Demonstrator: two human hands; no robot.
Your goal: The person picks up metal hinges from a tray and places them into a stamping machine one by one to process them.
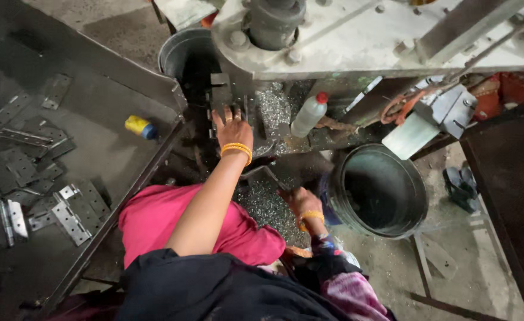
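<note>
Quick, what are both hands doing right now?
Left hand: open, fingers spread on the dark metal block.
Right hand: closed around the lever handle.

Your left hand (232, 128) and right hand (300, 202) each wear orange-yellow bangles. Your lap is bright pink, your top black. Dull grey hinges (68, 220) lie at the dark tray's (113, 119) near-left corner; a yellow-and-blue roll (140, 126) sits by its right edge. The bottle (309, 114) is white, red-capped; the bucket (381, 190) dark green.
</note>
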